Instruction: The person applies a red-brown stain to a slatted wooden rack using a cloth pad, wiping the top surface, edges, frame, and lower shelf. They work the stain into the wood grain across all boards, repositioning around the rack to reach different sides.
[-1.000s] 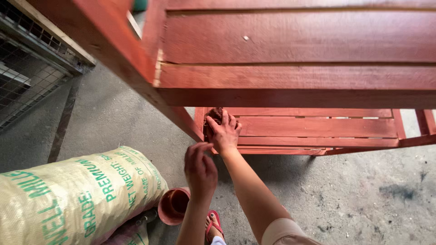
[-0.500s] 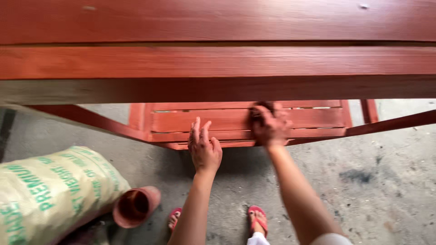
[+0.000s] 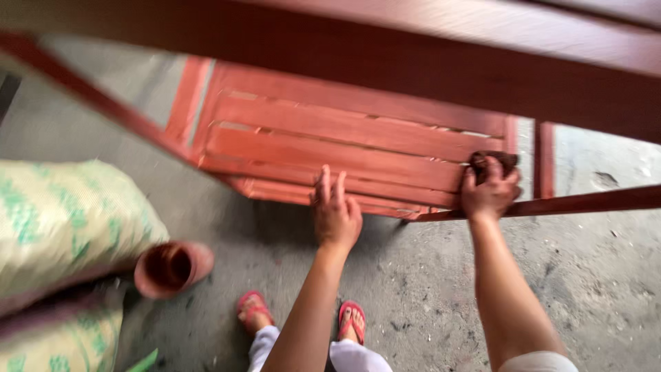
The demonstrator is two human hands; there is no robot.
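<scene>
Red-stained wood formed the slatted shelf (image 3: pixel 344 148) under the frame. The right hand (image 3: pixel 490 193), its grip closed on a dark brown cloth (image 3: pixel 497 161), had shifted from mid-shelf to the shelf's right end, apparently wiping stain along the slat. The left hand (image 3: pixel 335 215) remained flat, fingers extended, against the front edge.

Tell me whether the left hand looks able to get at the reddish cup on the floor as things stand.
Probably yes. The left hand rests open on the red slatted shelf, holding nothing, and the reddish cup lies on its side down to its left with bare concrete floor between them.
</scene>
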